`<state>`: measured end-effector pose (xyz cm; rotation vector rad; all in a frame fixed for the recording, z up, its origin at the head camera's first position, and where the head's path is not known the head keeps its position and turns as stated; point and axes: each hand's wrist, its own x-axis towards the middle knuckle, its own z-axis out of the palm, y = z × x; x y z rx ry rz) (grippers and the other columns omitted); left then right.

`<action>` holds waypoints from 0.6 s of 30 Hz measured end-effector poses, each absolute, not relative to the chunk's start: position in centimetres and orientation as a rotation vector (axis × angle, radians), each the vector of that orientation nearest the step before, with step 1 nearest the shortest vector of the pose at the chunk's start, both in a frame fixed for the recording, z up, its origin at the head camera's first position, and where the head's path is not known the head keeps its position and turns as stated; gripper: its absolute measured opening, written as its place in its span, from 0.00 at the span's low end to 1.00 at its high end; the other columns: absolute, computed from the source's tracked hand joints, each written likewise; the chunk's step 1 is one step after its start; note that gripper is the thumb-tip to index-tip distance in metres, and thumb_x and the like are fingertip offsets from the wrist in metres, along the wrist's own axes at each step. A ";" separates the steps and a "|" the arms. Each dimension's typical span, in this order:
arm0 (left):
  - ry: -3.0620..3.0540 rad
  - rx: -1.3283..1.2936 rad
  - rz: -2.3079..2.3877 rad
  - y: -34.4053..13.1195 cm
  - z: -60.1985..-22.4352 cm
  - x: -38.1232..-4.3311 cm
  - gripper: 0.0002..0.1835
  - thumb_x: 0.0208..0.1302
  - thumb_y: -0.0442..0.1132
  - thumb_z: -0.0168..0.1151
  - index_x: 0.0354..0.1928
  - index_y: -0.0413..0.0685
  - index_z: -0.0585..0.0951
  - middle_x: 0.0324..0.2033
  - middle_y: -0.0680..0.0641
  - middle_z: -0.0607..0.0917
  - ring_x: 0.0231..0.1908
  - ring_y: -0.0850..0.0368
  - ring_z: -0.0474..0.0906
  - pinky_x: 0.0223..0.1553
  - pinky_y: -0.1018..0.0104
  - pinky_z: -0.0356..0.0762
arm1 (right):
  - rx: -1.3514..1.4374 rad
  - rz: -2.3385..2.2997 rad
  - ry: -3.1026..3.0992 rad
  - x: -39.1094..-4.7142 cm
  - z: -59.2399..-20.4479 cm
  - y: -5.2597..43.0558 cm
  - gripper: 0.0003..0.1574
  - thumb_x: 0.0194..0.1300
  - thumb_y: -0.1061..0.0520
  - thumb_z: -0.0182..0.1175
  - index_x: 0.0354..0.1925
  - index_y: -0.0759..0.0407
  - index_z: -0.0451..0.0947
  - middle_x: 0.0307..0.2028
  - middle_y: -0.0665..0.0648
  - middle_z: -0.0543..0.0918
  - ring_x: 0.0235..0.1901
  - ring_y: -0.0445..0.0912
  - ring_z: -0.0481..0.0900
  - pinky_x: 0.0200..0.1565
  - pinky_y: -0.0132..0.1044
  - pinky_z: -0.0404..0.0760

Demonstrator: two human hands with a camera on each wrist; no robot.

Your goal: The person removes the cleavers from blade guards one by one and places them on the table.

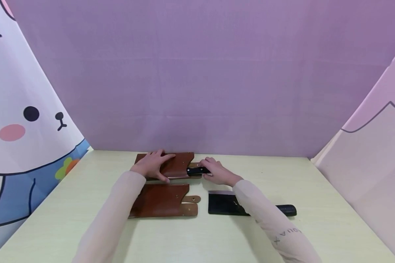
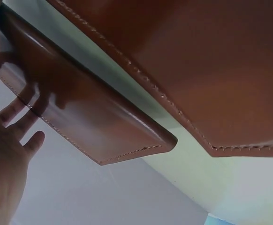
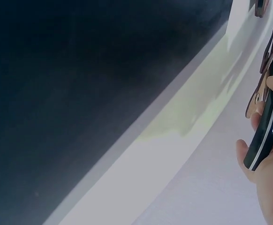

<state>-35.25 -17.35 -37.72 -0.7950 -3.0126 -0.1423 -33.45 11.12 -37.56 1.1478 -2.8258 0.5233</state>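
At the back of the table lies a brown leather knife sheath (image 1: 181, 164) with a snap strap. My left hand (image 1: 152, 164) rests across it with spread fingers, the thumb along its near edge; in the left wrist view, fingers (image 2: 21, 112) lie on the glossy leather. A knife (image 1: 197, 170) with a black riveted handle has its blade hidden inside that sheath. My right hand (image 1: 217, 171) grips the handle, and the right wrist view shows fingers and thumb curled about the black handle (image 3: 267, 126).
A second brown leather sheath (image 1: 164, 201) with strap lies in front of the first. To its right is a black-bladed cleaver (image 1: 225, 204), partly covered by my right sleeve. A purple cloth wall (image 1: 197, 91) closes off the table's back edge, with patterned cloths on both sides.
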 end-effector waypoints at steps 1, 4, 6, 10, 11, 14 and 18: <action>-3.013 -0.798 -0.134 -17.3 -37.6 -35.2 0.54 0.35 0.69 0.68 0.68 0.64 0.59 0.55 0.41 0.66 0.54 0.41 0.65 0.56 0.43 0.63 | 1.151 0.520 -2.818 -33.4 -37.5 11.2 0.18 0.60 0.62 0.57 0.50 0.58 0.70 0.45 0.57 0.74 0.47 0.49 0.69 0.46 0.47 0.65; -3.007 -0.808 -0.109 -17.3 -37.2 -34.9 0.54 0.35 0.69 0.68 0.68 0.62 0.59 0.54 0.41 0.67 0.53 0.42 0.65 0.56 0.43 0.63 | 1.156 0.510 -2.798 -33.3 -37.4 11.3 0.18 0.60 0.61 0.57 0.50 0.57 0.71 0.44 0.56 0.74 0.47 0.48 0.69 0.45 0.45 0.65; -2.999 -0.815 -0.091 -17.3 -37.1 -34.8 0.55 0.35 0.69 0.68 0.68 0.61 0.59 0.54 0.41 0.67 0.52 0.42 0.65 0.56 0.44 0.63 | 1.158 0.498 -2.784 -33.2 -37.4 11.3 0.18 0.60 0.61 0.57 0.49 0.57 0.71 0.44 0.55 0.74 0.46 0.48 0.70 0.45 0.44 0.65; -2.975 -0.844 -0.056 -17.4 -36.7 -34.5 0.56 0.35 0.69 0.67 0.68 0.56 0.59 0.54 0.40 0.68 0.52 0.42 0.66 0.55 0.45 0.64 | 1.155 0.488 -2.771 -33.1 -37.3 11.3 0.17 0.60 0.60 0.57 0.49 0.57 0.71 0.44 0.55 0.74 0.46 0.48 0.70 0.44 0.43 0.65; -2.977 -0.848 -0.049 -17.4 -36.6 -34.4 0.56 0.35 0.70 0.67 0.68 0.56 0.59 0.54 0.40 0.67 0.52 0.42 0.66 0.56 0.45 0.64 | 1.155 0.490 -2.772 -33.0 -37.3 11.4 0.17 0.60 0.60 0.57 0.49 0.57 0.71 0.44 0.55 0.74 0.46 0.48 0.70 0.44 0.43 0.65; -2.959 -0.877 -0.018 -17.4 -36.4 -34.1 0.56 0.35 0.70 0.66 0.68 0.54 0.59 0.53 0.39 0.68 0.53 0.41 0.66 0.56 0.45 0.64 | 1.153 0.497 -2.782 -32.8 -37.2 11.4 0.17 0.60 0.60 0.57 0.49 0.57 0.71 0.43 0.55 0.74 0.45 0.47 0.69 0.45 0.44 0.65; -2.943 -0.891 0.008 -17.3 -36.1 -33.8 0.57 0.35 0.71 0.66 0.68 0.53 0.60 0.53 0.39 0.68 0.53 0.41 0.66 0.56 0.46 0.63 | 1.149 0.496 -2.789 -32.6 -37.1 11.6 0.17 0.61 0.59 0.57 0.49 0.56 0.70 0.43 0.54 0.74 0.45 0.47 0.69 0.45 0.44 0.65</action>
